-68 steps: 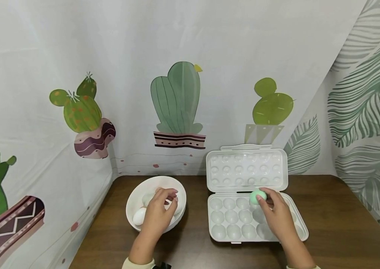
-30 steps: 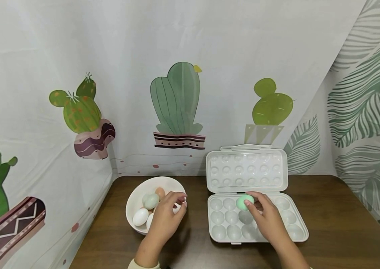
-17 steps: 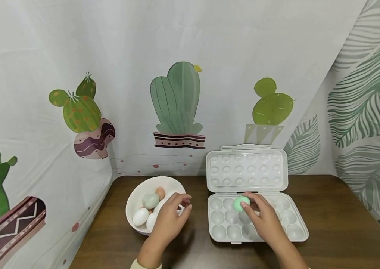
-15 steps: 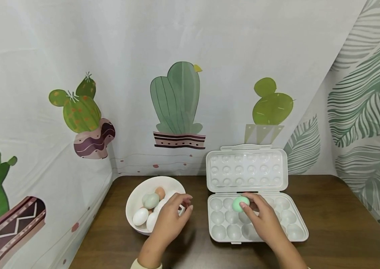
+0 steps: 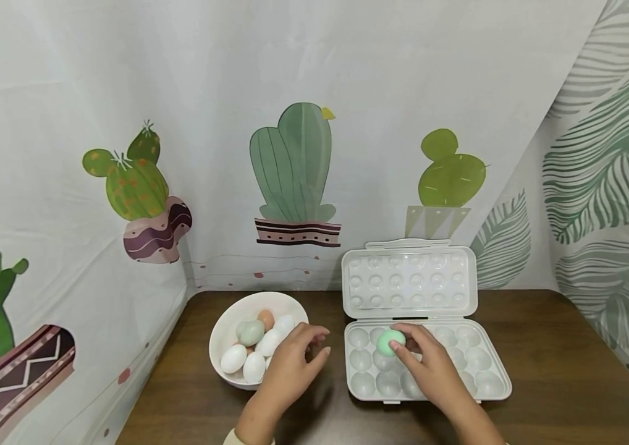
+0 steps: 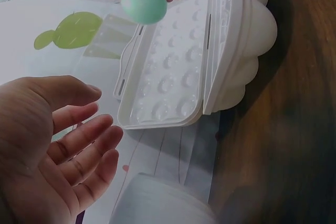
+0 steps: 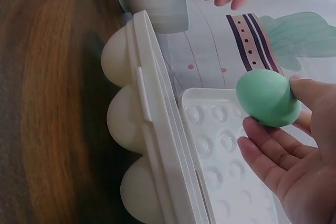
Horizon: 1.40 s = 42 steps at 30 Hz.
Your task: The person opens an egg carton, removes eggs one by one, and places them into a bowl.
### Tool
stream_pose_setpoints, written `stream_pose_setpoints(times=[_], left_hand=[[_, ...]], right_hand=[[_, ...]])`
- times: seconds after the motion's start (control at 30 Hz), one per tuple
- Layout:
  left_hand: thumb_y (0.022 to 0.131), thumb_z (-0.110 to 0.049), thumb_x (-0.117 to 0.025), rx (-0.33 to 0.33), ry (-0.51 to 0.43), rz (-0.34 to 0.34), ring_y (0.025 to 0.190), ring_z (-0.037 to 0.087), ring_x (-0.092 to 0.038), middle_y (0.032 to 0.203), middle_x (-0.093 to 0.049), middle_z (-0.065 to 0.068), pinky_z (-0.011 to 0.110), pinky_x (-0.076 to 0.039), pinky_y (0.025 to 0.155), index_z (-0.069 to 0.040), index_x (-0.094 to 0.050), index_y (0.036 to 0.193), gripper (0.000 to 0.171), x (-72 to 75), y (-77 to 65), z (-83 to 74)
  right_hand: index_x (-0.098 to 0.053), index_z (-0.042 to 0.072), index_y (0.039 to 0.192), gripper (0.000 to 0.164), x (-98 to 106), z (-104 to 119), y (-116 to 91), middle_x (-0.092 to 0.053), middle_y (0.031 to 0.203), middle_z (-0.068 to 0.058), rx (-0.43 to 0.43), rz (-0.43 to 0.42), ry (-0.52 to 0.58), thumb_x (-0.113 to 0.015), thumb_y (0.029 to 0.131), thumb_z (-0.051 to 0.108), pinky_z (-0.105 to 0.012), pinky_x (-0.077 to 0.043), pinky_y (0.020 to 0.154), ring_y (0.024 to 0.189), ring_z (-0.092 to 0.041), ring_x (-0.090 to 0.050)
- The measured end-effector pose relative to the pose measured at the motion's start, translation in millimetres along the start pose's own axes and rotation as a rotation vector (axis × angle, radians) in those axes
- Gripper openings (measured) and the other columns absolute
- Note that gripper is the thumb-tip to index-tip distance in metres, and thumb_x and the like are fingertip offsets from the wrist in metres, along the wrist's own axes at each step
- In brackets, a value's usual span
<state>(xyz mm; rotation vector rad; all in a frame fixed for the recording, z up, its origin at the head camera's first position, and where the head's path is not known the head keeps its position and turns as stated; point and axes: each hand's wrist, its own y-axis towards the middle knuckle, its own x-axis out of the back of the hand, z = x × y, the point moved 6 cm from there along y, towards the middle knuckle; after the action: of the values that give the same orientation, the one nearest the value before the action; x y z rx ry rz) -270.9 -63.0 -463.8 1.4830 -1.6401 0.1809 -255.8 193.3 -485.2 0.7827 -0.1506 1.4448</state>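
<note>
A mint-green egg (image 5: 390, 342) is pinched between the thumb and fingers of my right hand (image 5: 428, 368), above the left half of a white egg carton (image 5: 493, 352). The carton's lid (image 5: 409, 284) stands raised at the back, and its visible hollows hold nothing. In the right wrist view the green egg (image 7: 268, 98) shows clear of the carton. My left hand (image 5: 292, 364), fingers loosely bent with nothing in them, hovers by the right rim of a white bowl (image 5: 220, 324). Inside the bowl lie several white eggs (image 5: 254, 367), a pale green egg (image 5: 249, 332) and a brown egg (image 5: 265, 319).
The bowl and carton stand side by side on a dark brown wooden table (image 5: 553, 358), a gap between them. Behind the table hangs a white cloth (image 5: 209, 74) printed with cacti and leaves; the raised lid is close to it.
The right hand has carried the green egg leftward over the carton. The left hand has drawn away from above the bowl toward the right, uncovering more of the eggs.
</note>
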Motion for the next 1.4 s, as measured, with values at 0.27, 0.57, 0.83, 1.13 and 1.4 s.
stream_pose_setpoints(times=[0.27, 0.57, 0.83, 1.13, 1.4], left_hand=[[0.085, -0.017, -0.08, -0.056, 0.012, 0.006, 0.094, 0.008, -0.065, 0.1, -0.064, -0.011, 0.023, -0.053, 0.077, -0.02, -0.069, 0.112, 0.029, -6.5, -2.7, -8.6], [0.085, -0.018, -0.08, -0.084, 0.011, 0.059, 0.097, 0.008, -0.065, 0.103, -0.066, -0.003, 0.025, -0.055, 0.084, -0.019, -0.068, 0.117, 0.034, -17.1, -3.4, -12.7], [0.086, -0.024, -0.079, -0.078, 0.025, 0.103, 0.097, 0.006, -0.064, 0.105, -0.065, -0.006, 0.025, -0.055, 0.085, -0.021, -0.066, 0.12, 0.036, -23.1, -5.2, -13.4], [0.083, -0.022, -0.082, -0.136, 0.017, 0.095, 0.095, 0.006, -0.065, 0.104, -0.065, -0.005, 0.025, -0.055, 0.083, -0.017, -0.067, 0.12, 0.04, -28.8, -8.5, -23.2], [0.085, -0.026, -0.081, -0.116, 0.0, 0.127, 0.099, 0.009, -0.067, 0.108, -0.065, -0.008, 0.023, -0.055, 0.083, -0.021, -0.066, 0.122, 0.039, -30.0, -9.1, -27.3]], right_hand=[[-0.065, 0.013, 0.127, 0.033, -5, 3, -1, -0.065, 0.112, 0.008, 0.014, 0.013, 0.016, -0.069, 0.096, 0.023, -0.03, -0.058, 0.088, 0.091, 0.002, -0.064], [-0.063, 0.024, 0.126, 0.031, -11, 8, -3, -0.064, 0.115, 0.011, 0.043, 0.05, 0.028, -0.069, 0.096, 0.025, -0.029, -0.059, 0.087, 0.092, 0.002, -0.065], [-0.062, 0.028, 0.126, 0.03, -19, 11, -5, -0.064, 0.117, 0.01, 0.071, 0.081, 0.078, -0.068, 0.097, 0.025, -0.029, -0.058, 0.089, 0.093, 0.0, -0.066], [-0.06, 0.025, 0.128, 0.031, -27, 16, -7, -0.064, 0.114, 0.009, 0.091, 0.129, 0.13, -0.066, 0.098, 0.025, -0.03, -0.058, 0.091, 0.096, -0.001, -0.067], [-0.059, 0.028, 0.128, 0.03, -31, 19, -9, -0.063, 0.114, 0.01, 0.074, 0.16, 0.139, -0.065, 0.098, 0.027, -0.031, -0.058, 0.092, 0.099, -0.002, -0.067]])
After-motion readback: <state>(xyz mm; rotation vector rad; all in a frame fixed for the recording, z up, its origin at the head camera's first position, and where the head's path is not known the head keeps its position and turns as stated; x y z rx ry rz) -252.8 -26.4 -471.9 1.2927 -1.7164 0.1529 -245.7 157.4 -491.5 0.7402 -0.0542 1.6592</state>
